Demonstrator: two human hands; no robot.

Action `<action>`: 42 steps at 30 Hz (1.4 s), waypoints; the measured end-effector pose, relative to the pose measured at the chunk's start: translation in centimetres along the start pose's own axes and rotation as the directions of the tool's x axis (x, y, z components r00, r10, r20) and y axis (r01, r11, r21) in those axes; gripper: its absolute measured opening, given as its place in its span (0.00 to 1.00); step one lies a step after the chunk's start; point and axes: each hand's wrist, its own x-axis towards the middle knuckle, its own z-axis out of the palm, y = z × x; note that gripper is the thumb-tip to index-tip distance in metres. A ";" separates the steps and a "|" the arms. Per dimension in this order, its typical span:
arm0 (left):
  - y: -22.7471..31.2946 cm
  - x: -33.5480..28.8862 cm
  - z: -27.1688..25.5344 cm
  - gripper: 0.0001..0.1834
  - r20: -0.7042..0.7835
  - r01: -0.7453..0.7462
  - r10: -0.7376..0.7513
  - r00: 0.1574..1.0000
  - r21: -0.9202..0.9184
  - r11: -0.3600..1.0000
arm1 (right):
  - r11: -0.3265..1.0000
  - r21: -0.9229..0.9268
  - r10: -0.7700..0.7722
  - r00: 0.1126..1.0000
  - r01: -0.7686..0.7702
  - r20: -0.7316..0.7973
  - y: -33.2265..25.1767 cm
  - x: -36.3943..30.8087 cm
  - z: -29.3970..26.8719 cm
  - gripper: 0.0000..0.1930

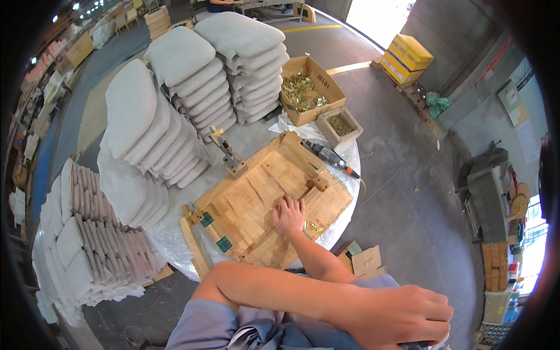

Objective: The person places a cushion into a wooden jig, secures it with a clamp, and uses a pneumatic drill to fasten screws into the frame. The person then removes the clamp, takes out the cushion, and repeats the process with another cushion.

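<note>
A wooden jig (pixel 251 201) with raised edges and green corner pieces lies on the round, plastic-covered table. My right hand (pixel 289 217) rests on its near right part, fingers somewhat spread against the wood. Small brass-coloured metal pieces (pixel 315 226) lie beside that wrist. My left arm crosses my body, and my left hand (pixel 405 318) is at the lower right with its fingers curled closed. Bits of something dark and whitish show under it, too little to name. A toggle clamp (pixel 230 156) stands at the jig's far left edge. Along the far right edge lies a power driver (pixel 331 158).
Stacks of grey cushions (pixel 181 55) crowd the table's left and far sides. A cardboard box (pixel 326 87) of metal brackets and a smaller box (pixel 339 125) of screws stand at the far right. Cardboard pieces (pixel 367 261) lie right of the table. A yellow carton (pixel 408 58) sits beyond.
</note>
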 end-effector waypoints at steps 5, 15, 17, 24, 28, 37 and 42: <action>-1.2 0.7 1.1 0.18 0.117 -0.114 0.104 0.988 0.080 0.990 | 1.000 -0.010 -0.001 1.000 0.001 -0.017 0.3 -0.1 0.4 0.25; -0.3 1.4 1.5 0.18 0.074 -0.095 0.088 0.993 0.106 0.990 | 1.000 -0.004 -0.006 0.999 0.005 -0.049 0.6 -0.1 0.6 0.24; -0.4 1.2 1.2 0.19 0.091 -0.056 0.045 0.995 0.124 0.991 | 1.000 0.007 -0.007 0.999 0.007 -0.037 0.4 -0.1 0.6 0.24; -0.4 0.9 1.1 0.22 0.077 -0.016 0.009 0.997 0.089 0.996 | 0.999 0.029 -0.019 0.997 0.021 -0.069 0.7 -0.3 0.6 0.23; -0.5 1.0 1.0 0.23 0.101 0.147 -0.148 0.984 0.015 0.989 | 1.000 0.006 -0.021 0.998 0.021 -0.054 0.6 -0.2 0.4 0.23; -0.7 1.5 1.0 0.24 0.107 0.133 -0.125 0.986 -0.069 0.989 | 1.000 0.023 -0.007 1.000 0.007 0.003 0.4 -0.2 0.3 0.25; -0.1 1.8 0.8 0.22 0.178 0.128 -0.115 0.977 -0.061 0.990 | 1.000 0.018 -0.010 0.997 0.012 -0.074 0.7 -0.2 0.7 0.23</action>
